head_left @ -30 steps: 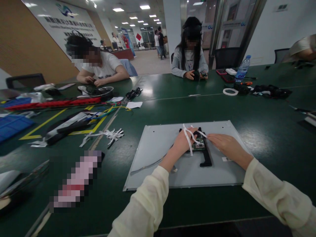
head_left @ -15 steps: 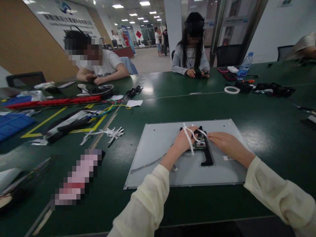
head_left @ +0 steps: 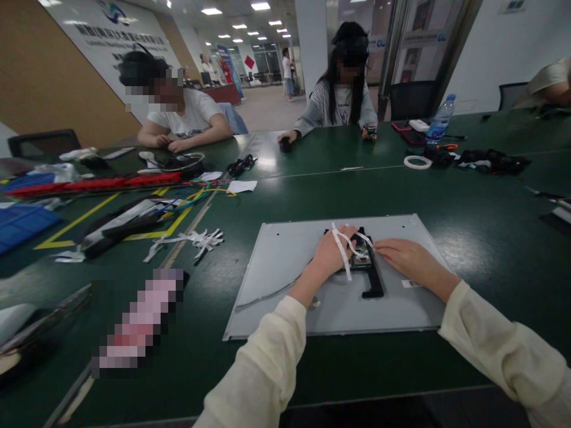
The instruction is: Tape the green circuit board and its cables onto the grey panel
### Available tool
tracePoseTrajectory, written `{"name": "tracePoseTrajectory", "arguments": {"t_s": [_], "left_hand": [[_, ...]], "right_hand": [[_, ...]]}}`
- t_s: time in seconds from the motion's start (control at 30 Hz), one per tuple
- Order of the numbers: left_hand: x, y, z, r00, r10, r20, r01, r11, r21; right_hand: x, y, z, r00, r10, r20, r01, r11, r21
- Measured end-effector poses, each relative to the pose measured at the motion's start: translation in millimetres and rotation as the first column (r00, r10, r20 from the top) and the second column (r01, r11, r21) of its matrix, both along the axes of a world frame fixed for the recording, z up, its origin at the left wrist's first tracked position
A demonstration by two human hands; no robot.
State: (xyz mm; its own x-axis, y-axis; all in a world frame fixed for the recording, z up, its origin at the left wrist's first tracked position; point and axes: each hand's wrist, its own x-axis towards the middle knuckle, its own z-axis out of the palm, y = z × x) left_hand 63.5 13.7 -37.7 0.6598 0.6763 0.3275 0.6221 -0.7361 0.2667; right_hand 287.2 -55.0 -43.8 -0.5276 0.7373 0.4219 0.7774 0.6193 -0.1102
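A pale grey flat panel (head_left: 276, 255) lies on the table before me, bearing a black bracket (head_left: 376, 279) with a green circuit board (head_left: 360, 260) in it. My left hand (head_left: 332, 252) rests over the bracket's upper left, fingers curled in; what is under the fingertips is hidden. Narrow white tape strips (head_left: 342, 255) hang across that hand and over the board. At the bracket's right side, my right hand (head_left: 404, 255) is closed, thumb and fingers pinching the end of one strip. A thin grey cable (head_left: 267, 295) runs left across the panel.
Crumpled white strips (head_left: 205, 241) and a pixelated pink item (head_left: 143, 315) lie to the left. A blue tray (head_left: 27, 226) and cables sit farther left. Beyond the panel are a white tape roll (head_left: 418, 162) and a bottle (head_left: 441, 119). Two people sit opposite.
My hands and the strips are almost where they were. Across the table, one person's hand has moved out to the left, onto a dark object.
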Motion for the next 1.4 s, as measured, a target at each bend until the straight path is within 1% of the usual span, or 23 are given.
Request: {"name": "tracePoseTrajectory", "arguments": {"t_s": [0.07, 0.2, 0.37, 0.5, 0.6, 0.67, 0.73, 0.8, 0.9, 0.93, 1.0, 1.1, 1.17, 1.27, 1.4], "left_hand": [[0.2, -0.7, 0.9, 1.0, -0.004, -0.007, 0.004, 1.0, -0.002], [0.8, -2.4, 2.6, 1.0, 0.002, -0.029, -0.002, 1.0, 0.005], [0.1, -2.6, 4.6, 0.999, -0.022, -0.037, 0.023, 1.0, 0.018], [-0.4, -1.1, 2.5, 0.999, -0.032, -0.019, 0.032, 0.999, 0.009], [-0.9, -1.2, 1.2, 1.0, -0.025, 0.018, 0.025, 1.0, -0.001], [-1.4, -2.1, 2.4, 0.998, -0.017, 0.059, 0.018, 1.0, -0.014], [-1.9, -3.7, 5.8, 0.995, 0.002, 0.1, 0.001, 1.0, -0.029], [-1.8, -6.5, 11.0, 0.991, 0.02, 0.132, -0.018, 1.0, -0.02], [0.1, -14.1, 21.3, 0.984, 0.006, 0.176, -0.015, 0.999, 0.048], [1.1, -17.5, 25.2, 0.982, -0.006, 0.189, -0.008, 0.997, 0.072], [2.7, -25.0, 33.0, 0.979, -0.026, 0.204, 0.004, 0.994, 0.107], [2.8, -34.5, 42.8, 0.979, -0.039, 0.2, 0.015, 0.993, 0.12], [0.7, -38.1, 46.4, 0.981, -0.032, 0.194, 0.011, 0.994, 0.106], [-4.3, -40.4, 46.9, 0.984, -0.009, 0.176, -0.009, 0.995, 0.1], [-10.7, -42.6, 44.7, 0.991, 0.012, 0.13, -0.029, 0.992, 0.125]], "right_hand": [[-0.9, -3.6, 4.9, 1.0, -0.013, 0.008, 0.014, 1.0, -0.025], [-1.6, -10.8, 11.4, 0.999, 0.013, 0.049, -0.01, 0.998, -0.058], [-1.3, -17.6, 10.2, 0.999, -0.026, 0.047, 0.031, 0.995, -0.092], [0.4, -20.1, 10.0, 0.998, -0.054, 0.026, 0.057, 0.992, -0.111], [0.4, -19.5, 11.7, 0.995, -0.083, -0.046, 0.077, 0.989, -0.124], [-1.2, -18.8, 13.9, 0.979, -0.128, -0.162, 0.107, 0.985, -0.132], [-4.3, -18.8, 17.5, 0.932, -0.185, -0.311, 0.145, 0.978, -0.149], [-8.9, -19.4, 22.7, 0.865, -0.233, -0.444, 0.169, 0.969, -0.179], [-19.7, -21.4, 32.1, 0.756, -0.293, -0.586, 0.155, 0.949, -0.274], [-24.4, -22.0, 35.2, 0.713, -0.317, -0.626, 0.127, 0.936, -0.329], [-35.4, -23.1, 41.0, 0.618, -0.366, -0.696, 0.026, 0.894, -0.447], [-53.1, -23.7, 46.8, 0.502, -0.428, -0.752, -0.161, 0.808, -0.567], [-63.4, -23.9, 48.6, 0.457, -0.447, -0.769, -0.247, 0.767, -0.592], [-74.0, -25.3, 49.7, 0.409, -0.459, -0.788, -0.312, 0.742, -0.594], [-77.4, -28.2, 52.1, 0.411, -0.451, -0.792, -0.345, 0.727, -0.593]]}}
